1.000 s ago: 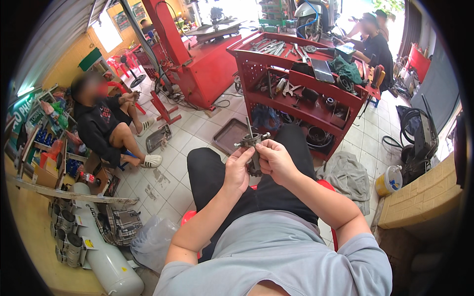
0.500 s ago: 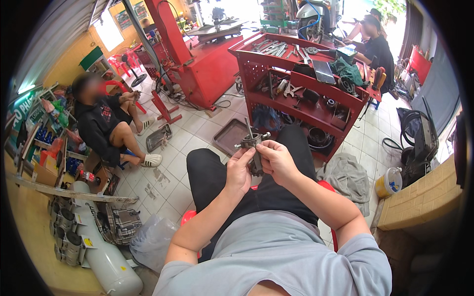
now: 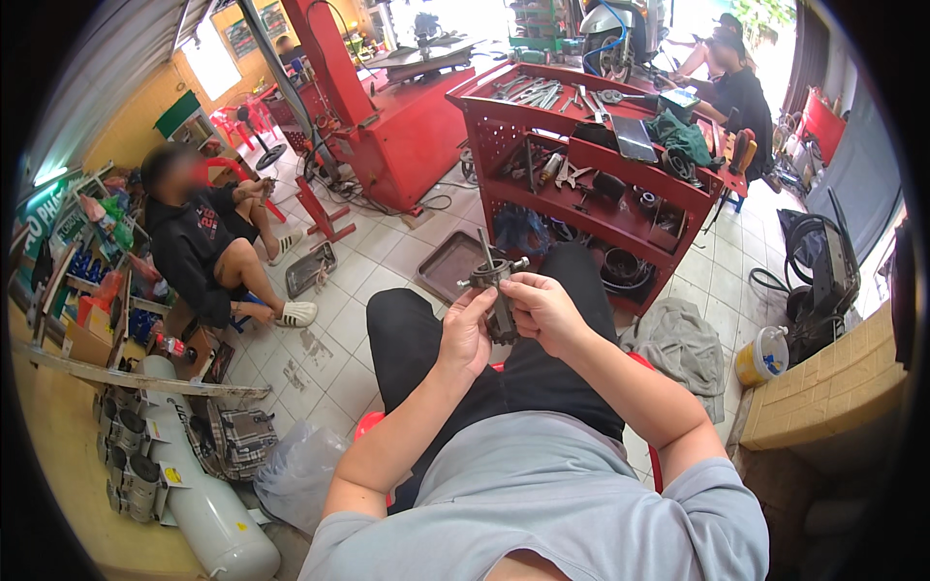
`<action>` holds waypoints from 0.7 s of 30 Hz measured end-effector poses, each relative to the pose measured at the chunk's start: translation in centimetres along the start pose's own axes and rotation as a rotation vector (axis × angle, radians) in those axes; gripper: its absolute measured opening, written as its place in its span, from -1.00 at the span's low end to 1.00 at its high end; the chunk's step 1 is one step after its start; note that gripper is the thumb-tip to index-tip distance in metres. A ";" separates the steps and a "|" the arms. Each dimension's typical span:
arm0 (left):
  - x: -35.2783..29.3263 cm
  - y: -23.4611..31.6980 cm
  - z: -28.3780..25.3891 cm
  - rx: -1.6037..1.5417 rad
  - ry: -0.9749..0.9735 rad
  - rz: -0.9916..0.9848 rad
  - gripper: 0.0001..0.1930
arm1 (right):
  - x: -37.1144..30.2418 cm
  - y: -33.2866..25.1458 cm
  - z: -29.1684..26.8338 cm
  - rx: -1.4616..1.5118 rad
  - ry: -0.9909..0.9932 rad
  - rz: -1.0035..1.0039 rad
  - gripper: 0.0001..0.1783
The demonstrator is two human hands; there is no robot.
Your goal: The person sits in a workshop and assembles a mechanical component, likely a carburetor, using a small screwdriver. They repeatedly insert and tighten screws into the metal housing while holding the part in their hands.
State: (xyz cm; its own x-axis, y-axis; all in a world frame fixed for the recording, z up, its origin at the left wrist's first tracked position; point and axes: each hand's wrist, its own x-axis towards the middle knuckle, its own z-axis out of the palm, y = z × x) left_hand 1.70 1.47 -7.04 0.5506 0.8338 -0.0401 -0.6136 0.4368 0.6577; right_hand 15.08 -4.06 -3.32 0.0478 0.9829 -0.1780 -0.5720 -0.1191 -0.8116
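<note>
On the tiles (image 3: 376,232) stands a red cart (image 3: 488,145). Our left fingers (image 3: 476,308) and right fingers (image 3: 523,298) pinch a metal part (image 3: 491,275).

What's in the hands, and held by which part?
Left hand and right hand both grip a metal part by its body, below the upward-pointing rod.

White capital letters running across green sign (image 3: 44,223) over on my left. Dark lettering running along pale gas cylinder (image 3: 208,494), small yellow label (image 3: 242,527) sitting lower down it. Reddish print showing on seated person's black hoodie (image 3: 189,252), staying too small for me to read.
</note>
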 end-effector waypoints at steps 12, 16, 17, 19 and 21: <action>-0.1 -0.3 0.1 0.048 0.012 0.043 -0.89 | 0.1 0.4 0.1 0.107 -0.016 -0.025 -0.89; 0.1 -0.5 -0.1 0.061 0.014 0.061 -0.89 | 0.1 0.6 -0.1 0.152 -0.041 -0.029 -0.90; 0.0 -0.5 0.1 0.060 0.017 0.054 -0.89 | 0.1 0.7 -0.1 0.160 -0.046 -0.031 -0.90; 0.0 -0.4 0.2 0.059 0.017 0.047 -0.90 | 0.1 0.7 -0.1 0.173 -0.033 -0.035 -0.90; 0.0 -0.4 0.2 0.063 0.011 0.045 -0.89 | 0.1 0.7 0.0 0.180 -0.028 -0.039 -0.90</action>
State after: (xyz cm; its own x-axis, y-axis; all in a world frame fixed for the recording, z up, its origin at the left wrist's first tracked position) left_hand 2.08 1.27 -7.19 0.5168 0.8560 -0.0169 -0.6006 0.3766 0.7053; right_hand 14.69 -4.07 -3.89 0.0510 0.9901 -0.1308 -0.7073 -0.0566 -0.7046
